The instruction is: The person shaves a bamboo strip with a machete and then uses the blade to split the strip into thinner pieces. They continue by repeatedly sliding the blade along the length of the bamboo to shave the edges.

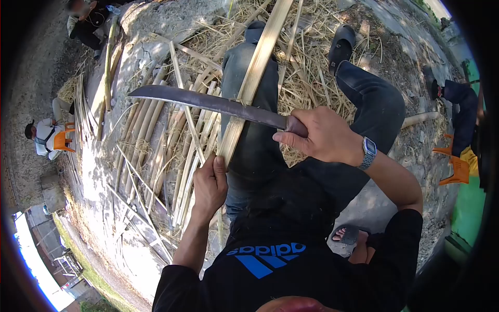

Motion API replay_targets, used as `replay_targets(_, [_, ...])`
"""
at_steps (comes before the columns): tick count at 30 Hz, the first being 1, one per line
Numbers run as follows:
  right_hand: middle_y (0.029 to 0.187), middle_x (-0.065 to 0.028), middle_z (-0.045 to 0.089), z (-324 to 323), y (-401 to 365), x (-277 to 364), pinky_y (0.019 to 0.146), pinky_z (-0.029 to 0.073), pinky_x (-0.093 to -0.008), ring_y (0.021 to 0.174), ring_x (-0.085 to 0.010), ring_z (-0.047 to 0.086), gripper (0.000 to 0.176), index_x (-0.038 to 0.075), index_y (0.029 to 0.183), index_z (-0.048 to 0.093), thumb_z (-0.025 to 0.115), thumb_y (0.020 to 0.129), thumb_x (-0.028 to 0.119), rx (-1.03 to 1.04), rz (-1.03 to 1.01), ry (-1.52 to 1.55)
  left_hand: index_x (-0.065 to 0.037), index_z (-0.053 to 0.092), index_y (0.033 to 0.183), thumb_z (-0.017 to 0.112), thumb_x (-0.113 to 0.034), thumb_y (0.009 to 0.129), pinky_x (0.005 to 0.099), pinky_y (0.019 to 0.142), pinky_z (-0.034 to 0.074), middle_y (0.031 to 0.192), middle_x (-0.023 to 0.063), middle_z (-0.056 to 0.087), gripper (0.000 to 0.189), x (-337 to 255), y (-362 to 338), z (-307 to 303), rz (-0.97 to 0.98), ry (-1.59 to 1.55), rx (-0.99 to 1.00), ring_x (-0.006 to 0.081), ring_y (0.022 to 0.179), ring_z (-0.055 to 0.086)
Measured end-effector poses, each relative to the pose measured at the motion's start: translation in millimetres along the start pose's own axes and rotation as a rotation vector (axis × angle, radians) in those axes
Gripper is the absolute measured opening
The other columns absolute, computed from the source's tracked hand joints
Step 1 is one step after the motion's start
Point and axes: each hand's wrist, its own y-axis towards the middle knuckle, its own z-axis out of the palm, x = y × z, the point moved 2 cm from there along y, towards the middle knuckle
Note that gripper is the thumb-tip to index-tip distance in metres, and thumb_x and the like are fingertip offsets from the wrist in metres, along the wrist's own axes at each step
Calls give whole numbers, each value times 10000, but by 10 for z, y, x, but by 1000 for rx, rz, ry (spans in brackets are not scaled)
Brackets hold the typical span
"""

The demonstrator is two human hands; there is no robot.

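Observation:
A long bamboo strip (262,54) lies across my thigh, its pale inner face up. My left hand (211,184) grips its near end, thumb on top. In my right hand (325,136) is the handle of a machete (208,102), fingers wrapped round it. The dark blade points left and crosses over the strip, seeming to touch it where a small curl of shaving (240,101) stands up. A watch (368,152) is on my right wrist.
Cut bamboo poles and strips (150,122) lie on the ground to my left. Shavings (312,78) cover the ground ahead. A person sits on an orange chair (63,138) at far left; another orange chair (453,169) stands at right beside someone's legs. A sandalled foot (347,234) is close by my right side.

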Motion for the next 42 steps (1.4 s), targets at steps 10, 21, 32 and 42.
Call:
replay_targets(10, [574,-50,638,-101,100,-198,505,529,-405,507,-282,649,604,74,725,632,652,905,650,-143,-64,-330,-8,518,774,455,-297,1101,450,472,369,556,200,515,441,67,36,68,38,39,-27,390,468,526])
replay_targets(21, [530,-102,559,-161,187,-142,471,470,-426,488,-334,606,591,69,701,568,660,923,609,-213,-171,-367,2,547,777,440,-337,1110,414,477,360,545,153,492,488,121,-22,59,-32,-60,-7,270,457,475])
replay_targets(32, [530,-61,595,-38,121,-7,483,518,-389,496,-302,642,599,85,757,638,657,882,671,-64,-149,-358,9,554,802,446,-368,1108,409,520,389,564,119,503,498,31,-7,-35,-83,-178,71,255,501,482])
replay_targets(42, [499,-65,547,-40,50,-33,456,489,-384,471,-282,621,583,98,718,589,665,895,648,-268,-160,-454,-6,552,772,405,-360,1120,339,487,394,546,58,516,518,50,-37,-93,-171,-197,114,140,495,504])
